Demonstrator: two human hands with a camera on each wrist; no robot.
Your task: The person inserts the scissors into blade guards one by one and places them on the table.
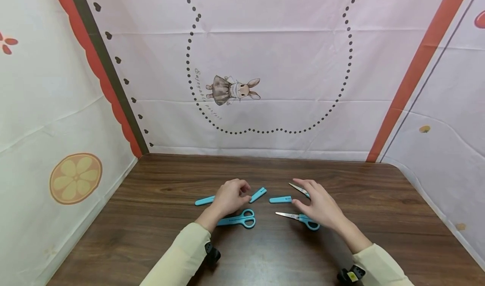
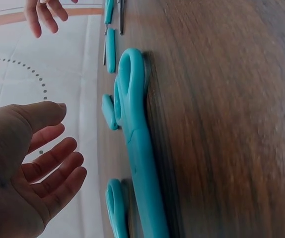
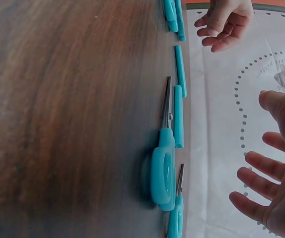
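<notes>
My left hand (image 1: 230,196) is held over the table with loosely bent fingers and nothing in them. Sheathed teal scissors (image 1: 235,220) lie just below its wrist. Partly hidden beneath the hand is a second teal pair (image 1: 205,200), whose handle loop (image 2: 114,206) shows in the left wrist view. Beyond the left fingertips lies a loose teal blade cover (image 1: 258,194). Another blade cover (image 1: 280,199) lies by the right thumb. With spread, empty fingers, my right hand (image 1: 320,204) hovers above two bare-bladed scissors, a nearer pair (image 1: 305,219) and a farther pair (image 1: 299,189) partly covered by the hand.
The dark wooden table (image 1: 261,256) ends at a printed cloth (image 1: 284,88) hung behind it. More cloth hangs along the left and right sides. A black wrist camera (image 1: 212,253) is worn on the left sleeve, another (image 1: 350,274) on the right.
</notes>
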